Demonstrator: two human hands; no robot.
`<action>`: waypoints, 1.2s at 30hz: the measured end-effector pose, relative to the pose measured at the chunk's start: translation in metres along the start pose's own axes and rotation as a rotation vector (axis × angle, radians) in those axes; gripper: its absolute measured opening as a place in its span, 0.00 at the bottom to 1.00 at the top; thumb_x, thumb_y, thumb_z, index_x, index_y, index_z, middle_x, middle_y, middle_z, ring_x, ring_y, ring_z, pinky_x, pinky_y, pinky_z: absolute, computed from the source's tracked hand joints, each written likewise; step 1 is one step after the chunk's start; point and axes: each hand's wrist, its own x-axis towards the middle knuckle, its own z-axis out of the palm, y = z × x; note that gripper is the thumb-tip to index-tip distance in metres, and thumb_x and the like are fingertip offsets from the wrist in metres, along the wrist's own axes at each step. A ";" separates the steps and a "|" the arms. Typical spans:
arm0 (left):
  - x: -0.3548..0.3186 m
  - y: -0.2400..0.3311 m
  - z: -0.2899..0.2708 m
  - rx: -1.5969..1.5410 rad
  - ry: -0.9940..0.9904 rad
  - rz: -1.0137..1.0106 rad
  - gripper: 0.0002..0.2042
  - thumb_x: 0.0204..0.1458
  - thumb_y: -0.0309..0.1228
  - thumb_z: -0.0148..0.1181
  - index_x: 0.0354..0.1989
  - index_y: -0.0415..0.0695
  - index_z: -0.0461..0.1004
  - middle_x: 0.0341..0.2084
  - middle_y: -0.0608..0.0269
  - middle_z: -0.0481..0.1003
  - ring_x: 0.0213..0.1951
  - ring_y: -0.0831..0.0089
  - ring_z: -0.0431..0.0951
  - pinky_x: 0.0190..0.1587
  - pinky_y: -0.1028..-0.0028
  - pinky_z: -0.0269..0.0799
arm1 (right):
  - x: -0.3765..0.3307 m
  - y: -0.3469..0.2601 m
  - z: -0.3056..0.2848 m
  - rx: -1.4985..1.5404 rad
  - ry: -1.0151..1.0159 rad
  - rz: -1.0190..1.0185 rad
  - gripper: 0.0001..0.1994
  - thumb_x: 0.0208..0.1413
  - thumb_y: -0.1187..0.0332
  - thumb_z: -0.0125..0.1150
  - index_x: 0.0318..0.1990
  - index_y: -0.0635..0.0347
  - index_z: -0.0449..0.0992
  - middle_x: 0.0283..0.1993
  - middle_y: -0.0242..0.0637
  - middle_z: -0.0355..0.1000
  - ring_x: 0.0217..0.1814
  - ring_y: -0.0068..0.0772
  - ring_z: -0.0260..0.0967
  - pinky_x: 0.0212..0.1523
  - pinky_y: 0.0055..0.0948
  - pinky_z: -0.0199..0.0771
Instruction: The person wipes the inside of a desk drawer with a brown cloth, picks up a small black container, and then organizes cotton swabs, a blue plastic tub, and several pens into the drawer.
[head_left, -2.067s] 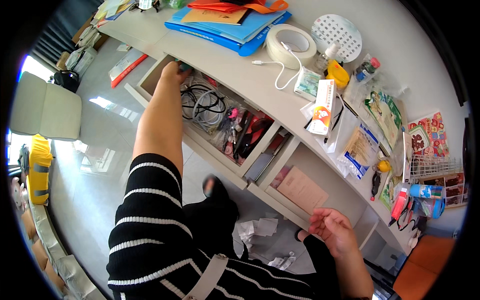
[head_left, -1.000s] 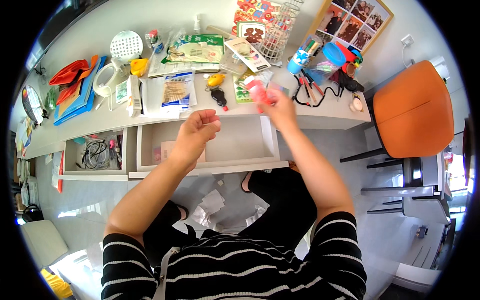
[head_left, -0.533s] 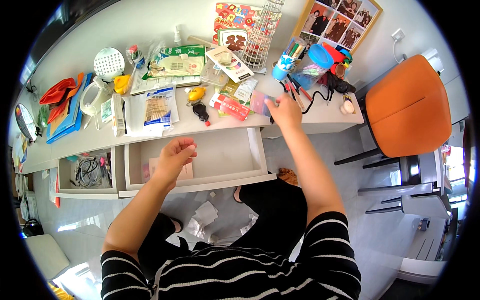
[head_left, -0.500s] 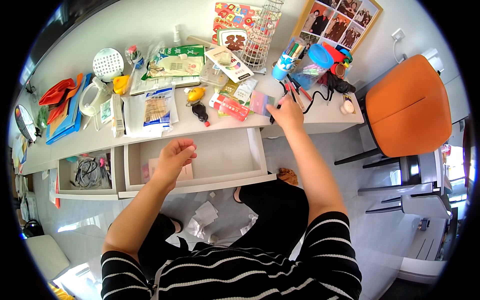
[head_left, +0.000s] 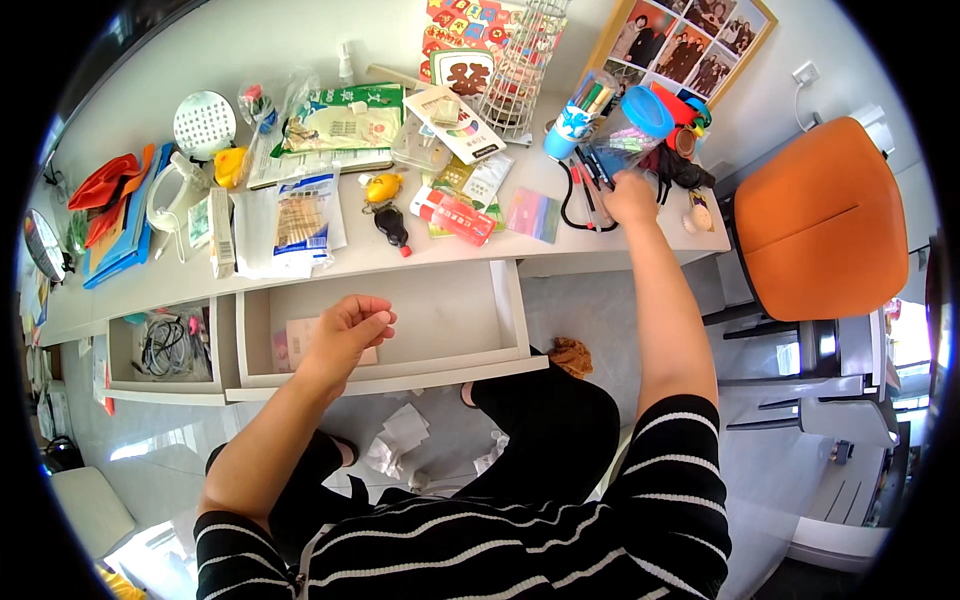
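Note:
My right hand (head_left: 632,198) reaches to the right part of the desk, its fingers closed at the ends of several pens (head_left: 598,172). Exactly what it grips there is hidden. A black cord (head_left: 572,208) loops beside those pens. Just behind stand a blue-and-white pen cup (head_left: 570,130) full of pens and a clear jar with a blue lid (head_left: 646,112). My left hand (head_left: 350,338) hovers over the pulled-out drawer (head_left: 440,310), thumb against curled fingers, with nothing visible in it. A pinkish card or booklet (head_left: 300,340) lies in the drawer, partly behind that hand.
Across the desk lie a red-and-white tube (head_left: 455,217), a colourful translucent packet (head_left: 533,214), a black key fob (head_left: 391,228) and a bag of cotton swabs (head_left: 305,220). Left, a smaller drawer (head_left: 170,384) holds cables. An orange chair (head_left: 820,220) stands right; crumpled paper (head_left: 398,438) lies on the floor.
My right hand has moved right, from beside the colourful packet to the pens near the jar. The black cord's loop now shows fully. My left hand stays over the drawer.

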 end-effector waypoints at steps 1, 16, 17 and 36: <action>0.000 0.000 0.000 -0.002 -0.003 0.000 0.10 0.57 0.29 0.56 0.45 0.38 0.70 0.38 0.59 0.75 0.38 0.74 0.76 0.45 0.75 0.72 | 0.000 -0.001 0.002 -0.050 0.010 -0.037 0.11 0.50 0.63 0.61 0.37 0.59 0.78 0.39 0.45 0.75 0.45 0.48 0.72 0.45 0.44 0.72; 0.008 0.004 0.090 -0.667 -0.260 -0.019 0.18 0.63 0.45 0.45 0.51 0.44 0.69 0.49 0.51 0.73 0.50 0.60 0.73 0.54 0.58 0.69 | -0.173 -0.128 -0.091 0.764 -0.883 -0.654 0.11 0.54 0.63 0.62 0.35 0.62 0.80 0.29 0.33 0.76 0.27 0.20 0.70 0.31 0.28 0.71; 0.007 0.005 0.089 -0.749 -0.226 -0.025 0.17 0.63 0.45 0.45 0.49 0.45 0.69 0.48 0.52 0.73 0.49 0.60 0.73 0.53 0.57 0.69 | -0.157 -0.124 -0.092 0.758 -0.952 -0.672 0.11 0.53 0.63 0.63 0.36 0.62 0.80 0.31 0.33 0.77 0.28 0.21 0.71 0.32 0.29 0.71; -0.003 -0.002 0.041 -0.735 0.004 -0.191 0.12 0.64 0.40 0.45 0.40 0.45 0.68 0.29 0.62 0.75 0.30 0.68 0.76 0.38 0.65 0.75 | -0.020 -0.021 -0.009 0.145 0.010 0.119 0.16 0.52 0.62 0.53 0.44 0.62 0.73 0.39 0.56 0.75 0.45 0.55 0.73 0.44 0.48 0.73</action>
